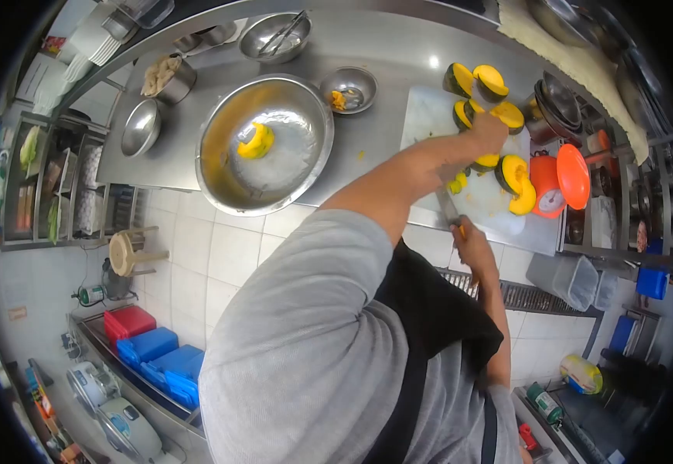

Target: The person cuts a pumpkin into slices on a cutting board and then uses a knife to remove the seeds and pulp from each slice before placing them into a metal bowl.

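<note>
My left hand (491, 134) reaches over the white cutting board (427, 116), its fingers curled at a piece of green-skinned pumpkin (510, 116) and partly hidden. In my right hand (473, 246), at the board's near edge, is a knife (448, 206) with its blade pointing up and left. Green peel scraps (457, 184) lie close to the blade, partly behind my left forearm. More cut pumpkin pieces (512, 173) with yellow flesh stand on the board's right side and far end.
A large steel bowl (212, 147) holds one peeled pumpkin piece (257, 142). Beside it, a small bowl (363, 79) contains orange scraps. An orange kitchen scale (546, 182) stands right of the board. Stacked bowls (559, 100) sit behind it. A stool (124, 254) is on the floor at left.
</note>
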{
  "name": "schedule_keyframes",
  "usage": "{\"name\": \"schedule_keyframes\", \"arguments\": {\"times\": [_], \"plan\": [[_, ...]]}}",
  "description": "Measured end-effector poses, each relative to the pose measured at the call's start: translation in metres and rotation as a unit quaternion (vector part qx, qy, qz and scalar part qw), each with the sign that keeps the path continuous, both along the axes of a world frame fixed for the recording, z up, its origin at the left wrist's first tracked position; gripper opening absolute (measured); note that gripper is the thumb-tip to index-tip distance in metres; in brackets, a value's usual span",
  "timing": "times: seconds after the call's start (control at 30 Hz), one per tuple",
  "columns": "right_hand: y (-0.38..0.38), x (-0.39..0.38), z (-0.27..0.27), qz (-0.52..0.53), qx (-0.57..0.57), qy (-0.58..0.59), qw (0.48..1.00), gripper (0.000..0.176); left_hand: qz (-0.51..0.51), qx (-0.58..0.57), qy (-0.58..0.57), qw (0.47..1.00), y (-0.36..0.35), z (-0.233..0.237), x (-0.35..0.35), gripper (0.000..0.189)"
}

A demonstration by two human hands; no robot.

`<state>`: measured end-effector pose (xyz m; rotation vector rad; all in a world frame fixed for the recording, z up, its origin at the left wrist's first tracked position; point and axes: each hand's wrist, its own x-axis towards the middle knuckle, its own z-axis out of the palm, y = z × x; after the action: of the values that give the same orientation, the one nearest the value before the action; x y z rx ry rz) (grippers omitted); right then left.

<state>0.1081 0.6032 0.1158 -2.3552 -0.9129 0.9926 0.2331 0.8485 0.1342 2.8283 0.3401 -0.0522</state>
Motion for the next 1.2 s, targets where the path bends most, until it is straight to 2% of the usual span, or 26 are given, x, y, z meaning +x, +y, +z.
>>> {"name": "schedule_keyframes", "arguments": {"times": [0.03, 0.07, 0.13, 0.17, 0.2, 0.23, 0.27, 0.3, 0.33, 0.4, 0.43, 0.5, 0.57, 0.63, 0.67, 0.7, 0.73, 0.8, 0.9, 1.0, 1.07, 1.13, 1.2], "plan": [[0.000, 0.004, -0.006, -0.006, -0.003, 0.003, 1.000, 0.031, 0.025, -0.007, -0.052, 0.998, 0.010, -0.015, 0.008, 0.043], [-0.001, 0.012, -0.012, 0.003, 0.013, -0.024, 1.000, 0.031, 0.071, -0.059, -0.085, 0.992, 0.021, -0.008, 0.006, 0.044], [-0.015, 0.028, -0.025, -0.018, 0.034, -0.056, 0.998, 0.033, 0.092, -0.160, -0.164, 0.969, 0.057, -0.015, 0.001, 0.055], [-0.020, 0.034, -0.028, -0.035, 0.043, -0.062, 0.997, 0.033, 0.104, -0.269, -0.211, 0.934, 0.072, 0.005, -0.026, 0.055], [-0.024, 0.037, -0.021, -0.062, 0.041, -0.063, 0.995, 0.033, 0.079, -0.480, -0.252, 0.837, 0.085, 0.009, -0.055, 0.050], [-0.026, 0.036, -0.008, -0.056, 0.043, -0.060, 0.996, 0.034, 0.095, -0.537, -0.240, 0.803, 0.090, 0.024, -0.088, 0.051], [-0.028, 0.032, 0.004, -0.046, 0.047, -0.056, 0.996, 0.035, 0.113, -0.540, -0.225, 0.803, 0.086, 0.045, -0.128, 0.053], [-0.030, 0.028, 0.014, -0.061, 0.049, -0.055, 0.995, 0.035, 0.151, -0.524, -0.241, 0.803, 0.092, 0.032, -0.155, 0.049], [-0.032, 0.022, 0.023, -0.037, 0.048, -0.051, 0.997, 0.035, 0.187, -0.492, -0.239, 0.816, 0.075, 0.053, -0.190, 0.044], [-0.041, 0.016, 0.018, -0.006, 0.064, -0.013, 0.998, 0.033, 0.270, -0.439, -0.214, 0.830, 0.073, 0.018, -0.232, 0.039], [-0.045, 0.017, 0.015, -0.014, 0.066, -0.008, 0.998, 0.033, 0.271, -0.446, -0.202, 0.829, 0.069, -0.002, -0.248, 0.037], [-0.050, 0.020, 0.010, -0.025, 0.025, 0.102, 0.994, 0.031, 0.274, -0.449, -0.183, 0.831, 0.048, -0.029, -0.269, 0.035], [-0.055, 0.015, 0.017, -0.049, 0.066, 0.096, 0.992, 0.034, 0.257, -0.542, -0.279, 0.750, 0.012, -0.046, -0.270, 0.035], [-0.065, 0.007, 0.026, -0.098, 0.139, 0.073, 0.983, 0.043, 0.257, -0.513, -0.296, 0.764, -0.003, -0.052, -0.269, 0.033], [-0.070, 0.006, 0.027, -0.085, 0.152, 0.086, 0.981, 0.054, 0.247, -0.396, -0.278, 0.839, -0.006, -0.054, -0.269, 0.034], [-0.074, 0.007, 0.033, -0.090, 0.154, 0.092, 0.980, 0.054, 0.230, -0.272, -0.255, 0.899, -0.010, -0.052, -0.267, 0.035], [-0.076, 0.008, 0.042, -0.075, 0.143, 0.126, 0.979, 0.056, 0.228, -0.271, -0.247, 0.902, -0.015, -0.043, -0.265, 0.035], [-0.080, 0.002, 0.047, -0.065, 0.133, 0.171, 0.974, 0.058, 0.264, -0.131, -0.140, 0.945, -0.019, -0.023, -0.266, 0.041], [-0.085, -0.004, 0.034, -0.053, 0.128, 0.175, 0.975, 0.058, 0.260, -0.166, -0.125, 0.943, -0.023, -0.012, -0.263, 0.044], [-0.090, -0.009, 0.016, -0.044, 0.160, 0.088, 0.982, 0.058, 0.240, -0.141, -0.138, 0.951, -0.012, -0.022, -0.266, 0.046], [-0.092, -0.010, 0.015, -0.055, 0.128, 0.127, 0.982, 0.059, 0.244, -0.141, -0.130, 0.951, -0.008, -0.025, -0.267, 0.047], [-0.094, -0.012, 0.010, -0.061, 0.145, 0.142, 0.977, 0.059, 0.248, -0.141, -0.120, 0.951, -0.009, -0.024, -0.270, 0.047], [-0.095, -0.015, 0.011, -0.068, 0.162, 0.154, 0.972, 0.059, 0.238, -0.136, -0.123, 0.954, -0.007, -0.025, -0.271, 0.040]]}}
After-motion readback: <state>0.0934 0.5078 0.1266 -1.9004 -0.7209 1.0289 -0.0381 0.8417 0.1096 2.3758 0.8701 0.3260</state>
